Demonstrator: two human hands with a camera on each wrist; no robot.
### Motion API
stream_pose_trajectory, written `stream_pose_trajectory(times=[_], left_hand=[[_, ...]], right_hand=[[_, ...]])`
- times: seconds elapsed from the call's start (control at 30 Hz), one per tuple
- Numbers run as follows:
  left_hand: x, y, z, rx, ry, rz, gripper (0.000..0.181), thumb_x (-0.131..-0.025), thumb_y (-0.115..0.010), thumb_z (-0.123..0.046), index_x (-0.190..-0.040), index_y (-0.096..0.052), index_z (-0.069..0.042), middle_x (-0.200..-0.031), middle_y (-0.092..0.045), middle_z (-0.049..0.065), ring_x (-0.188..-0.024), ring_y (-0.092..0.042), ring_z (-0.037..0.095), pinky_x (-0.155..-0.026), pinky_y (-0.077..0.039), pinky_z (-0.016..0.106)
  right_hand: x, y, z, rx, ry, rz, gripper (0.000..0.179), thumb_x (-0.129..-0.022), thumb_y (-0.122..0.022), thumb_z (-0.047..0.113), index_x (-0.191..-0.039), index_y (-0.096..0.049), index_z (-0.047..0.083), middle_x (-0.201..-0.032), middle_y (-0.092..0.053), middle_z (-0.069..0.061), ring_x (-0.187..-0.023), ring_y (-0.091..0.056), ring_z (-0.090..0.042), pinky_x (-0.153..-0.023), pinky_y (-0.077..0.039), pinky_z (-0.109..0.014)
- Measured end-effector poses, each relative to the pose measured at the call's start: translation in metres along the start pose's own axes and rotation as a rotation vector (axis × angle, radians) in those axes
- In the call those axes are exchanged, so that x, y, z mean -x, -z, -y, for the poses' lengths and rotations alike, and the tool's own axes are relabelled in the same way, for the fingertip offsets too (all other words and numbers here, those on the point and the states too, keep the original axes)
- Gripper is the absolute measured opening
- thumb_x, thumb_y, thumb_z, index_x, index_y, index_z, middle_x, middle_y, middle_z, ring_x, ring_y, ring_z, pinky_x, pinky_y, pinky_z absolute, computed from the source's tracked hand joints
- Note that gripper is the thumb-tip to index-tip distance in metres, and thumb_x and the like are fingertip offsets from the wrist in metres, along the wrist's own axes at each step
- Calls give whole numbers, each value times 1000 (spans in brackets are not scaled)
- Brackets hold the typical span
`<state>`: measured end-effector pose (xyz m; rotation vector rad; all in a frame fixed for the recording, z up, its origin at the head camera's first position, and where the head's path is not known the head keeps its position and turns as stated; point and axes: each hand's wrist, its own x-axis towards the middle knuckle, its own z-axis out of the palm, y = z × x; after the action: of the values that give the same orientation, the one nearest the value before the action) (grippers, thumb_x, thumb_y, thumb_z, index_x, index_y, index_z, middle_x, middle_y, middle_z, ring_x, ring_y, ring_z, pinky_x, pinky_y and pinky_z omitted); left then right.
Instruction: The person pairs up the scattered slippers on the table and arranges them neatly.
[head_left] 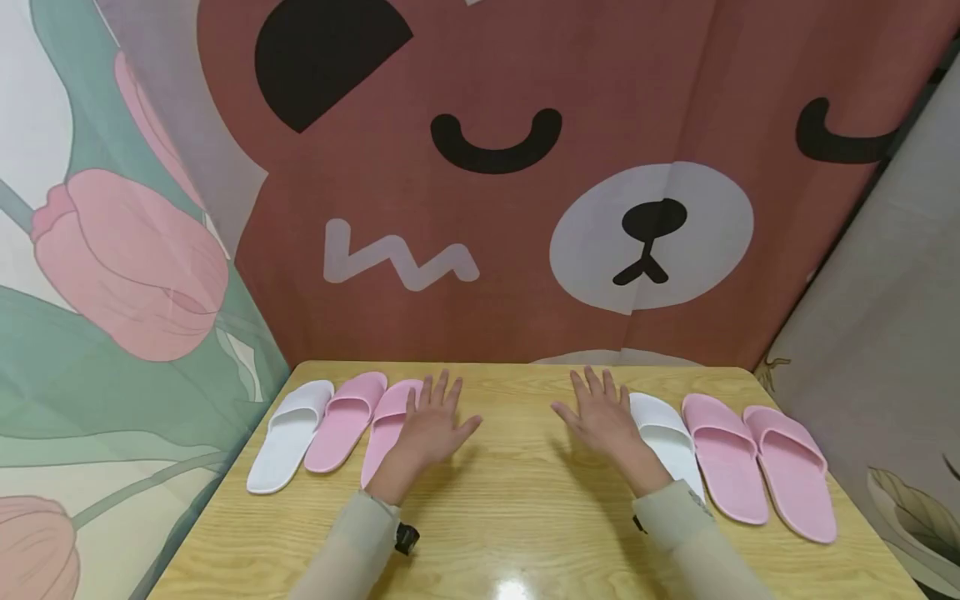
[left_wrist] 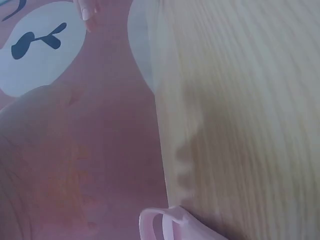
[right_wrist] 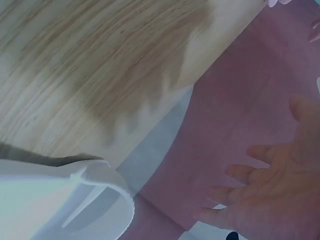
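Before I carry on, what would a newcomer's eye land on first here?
Probably the huge bear face behind the wooden table. Next, the left hand and right hand, both spread above it. Then the left slippers and right slippers along the table's sides, each group one white and two pink.

We took the place for a curtained booth; what room held it we could not tell. A cartoon-animal cloth (head_left: 510,217) rose behind the far edge of the wooden table (head_left: 517,475), with tulip-print cloth (head_left: 135,267) along its left edge and leaf-print cloth (head_left: 862,350) along its right.
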<state>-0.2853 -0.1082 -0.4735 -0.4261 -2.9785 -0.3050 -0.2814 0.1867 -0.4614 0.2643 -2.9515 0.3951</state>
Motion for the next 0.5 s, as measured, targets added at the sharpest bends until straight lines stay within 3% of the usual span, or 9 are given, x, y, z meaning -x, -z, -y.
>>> stream_pose_trajectory(times=[0.27, 0.5], left_hand=[[1, -1, 8, -6, 19, 8, 82, -87, -26, -72, -150, -19, -20, -157, -7, 6, -143, -2, 33, -110, -5, 58], [4, 2, 16, -16, 35, -7, 85, -86, -21, -74, -150, -19, -19, -157, -9, 8, -142, -5, 35, -110, -6, 58]], right_hand=[[3, 4, -8, -1, -21, 10, 74, -93, -37, 58, -148, -25, 10, -153, -18, -19, -139, -7, -45, -105, -6, -67], [3, 5, -14, -10, -28, 11, 75, -93, -36, 59, -147, -26, 9, -152, -19, -20, -138, -7, -46, -104, -5, -68]])
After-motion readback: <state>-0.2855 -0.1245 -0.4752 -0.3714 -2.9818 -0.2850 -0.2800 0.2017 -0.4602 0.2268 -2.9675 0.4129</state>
